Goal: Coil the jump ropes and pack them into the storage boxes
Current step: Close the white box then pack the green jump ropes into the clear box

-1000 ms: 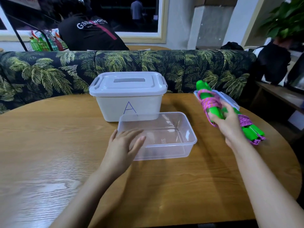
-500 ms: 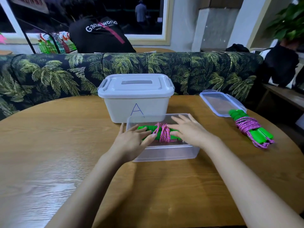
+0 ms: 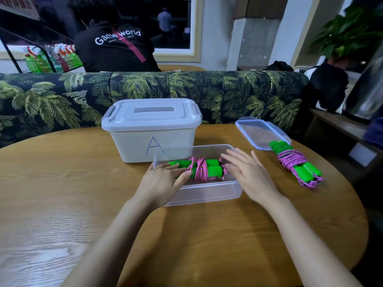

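Head view: my flat left hand [image 3: 163, 183] rests on the coiled pink, green-handled jump rope [image 3: 200, 170] in the clear plastic box [image 3: 207, 193], right hand [image 3: 246, 172] spread empty above; next, probably, the second coiled rope [image 3: 296, 164] to its right.

Open tabletop [image 3: 62, 204] fills the lower and left frame. The lidded white box marked A [image 3: 151, 139] stands close behind the clear box [image 3: 203, 192]. At centre right lie a clear lid [image 3: 257, 132] and a coiled jump rope [image 3: 294, 162].

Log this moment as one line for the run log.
left hand: open, touching coiled rope in clear box; right hand: open, over box; second rope: by loose lid
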